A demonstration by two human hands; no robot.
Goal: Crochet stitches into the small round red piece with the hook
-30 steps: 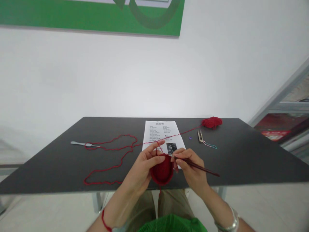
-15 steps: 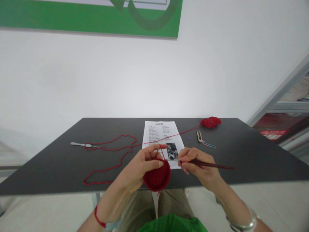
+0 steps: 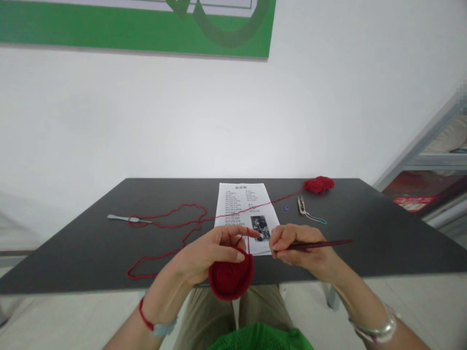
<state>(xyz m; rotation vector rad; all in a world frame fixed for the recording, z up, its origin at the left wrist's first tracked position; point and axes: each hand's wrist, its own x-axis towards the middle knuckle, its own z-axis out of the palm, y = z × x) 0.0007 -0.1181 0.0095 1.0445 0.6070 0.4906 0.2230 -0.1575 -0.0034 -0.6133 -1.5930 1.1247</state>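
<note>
Just below the printed pattern sheet (image 3: 235, 204), I have my left hand (image 3: 206, 257) and right hand (image 3: 302, 251) raised over the near part of the dark tabletop (image 3: 368, 238). My left fingers (image 3: 226, 238) are curled over a round red crocheted piece (image 3: 230, 278), gripping it just below the sheet's near edge. My right fingers (image 3: 282, 244) are closed in a pinch on a slender dark crochet hook (image 3: 317, 244), its shaft pointing off to the right of the sheet and its tip hidden in my grip.

From the crocheted piece, a red yarn strand (image 3: 262, 203) crosses the sheet to a red yarn ball (image 3: 319, 184) beyond its far right corner. Left of the sheet, loose yarn loops lie around a slim metal crochet hook (image 3: 124, 218). Right of the sheet sit a small purple stitch marker (image 3: 286, 208) and thread snips (image 3: 301, 205) with a teal cord (image 3: 317, 220).
</note>
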